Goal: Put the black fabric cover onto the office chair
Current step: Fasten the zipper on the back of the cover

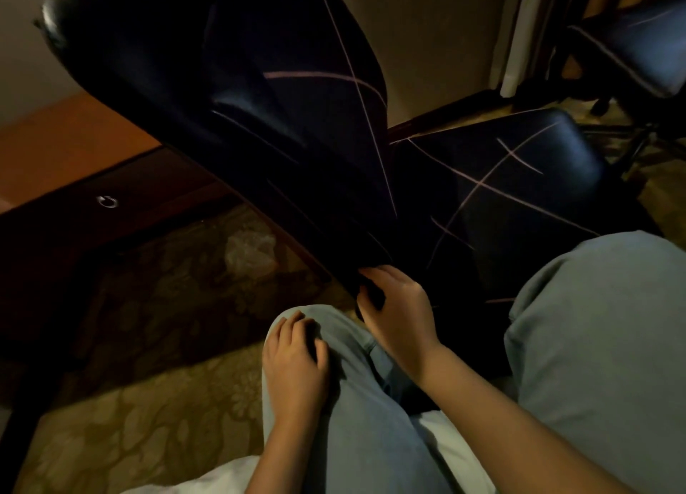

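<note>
The office chair (156, 66) stands right in front of me, its backrest rising up to the left and its seat to the right. A black fabric cover (493, 185) with thin pale crossing lines lies over the seat and up the front of the backrest. My right hand (397, 308) pinches the dark lower edge of the cover at the foot of the backrest, fingers curled round the cloth. My left hand (295, 360) rests flat on my left knee and holds nothing.
My knees in light jeans (601, 345) fill the lower right. A dark wooden cabinet with a ring handle (107, 201) stands at the left on patterned carpet. A crumpled clear plastic bag (248, 250) lies on the floor. A second covered chair (638, 51) stands at top right.
</note>
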`<state>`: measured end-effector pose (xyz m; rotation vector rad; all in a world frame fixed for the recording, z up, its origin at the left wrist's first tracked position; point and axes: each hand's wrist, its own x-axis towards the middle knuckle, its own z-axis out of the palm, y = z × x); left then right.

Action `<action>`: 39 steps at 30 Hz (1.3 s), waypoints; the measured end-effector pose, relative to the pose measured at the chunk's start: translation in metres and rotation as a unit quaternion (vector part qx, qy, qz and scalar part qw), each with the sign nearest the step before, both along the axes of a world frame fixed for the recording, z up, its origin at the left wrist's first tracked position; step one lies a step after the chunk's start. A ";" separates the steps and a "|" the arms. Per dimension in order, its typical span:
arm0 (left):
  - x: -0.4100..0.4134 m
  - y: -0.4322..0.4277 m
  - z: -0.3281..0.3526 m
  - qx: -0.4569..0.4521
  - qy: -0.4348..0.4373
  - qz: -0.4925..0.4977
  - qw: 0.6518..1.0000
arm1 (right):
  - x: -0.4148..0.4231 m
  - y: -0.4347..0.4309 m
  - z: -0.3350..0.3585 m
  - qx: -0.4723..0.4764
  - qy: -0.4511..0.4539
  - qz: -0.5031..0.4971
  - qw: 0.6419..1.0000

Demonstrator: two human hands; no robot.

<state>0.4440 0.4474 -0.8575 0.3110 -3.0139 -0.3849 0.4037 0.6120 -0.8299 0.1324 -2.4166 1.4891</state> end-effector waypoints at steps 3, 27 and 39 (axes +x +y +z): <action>0.000 0.001 0.001 0.008 0.009 -0.001 1.000 | 0.001 0.000 -0.009 0.022 -0.057 0.000 0.998; -0.001 0.000 -0.002 -0.019 0.004 0.004 1.000 | 0.002 -0.003 0.017 0.036 0.061 0.010 0.997; 0.002 0.002 0.003 -0.003 -0.003 -0.003 1.000 | -0.002 0.008 0.023 -0.011 -0.081 0.019 0.996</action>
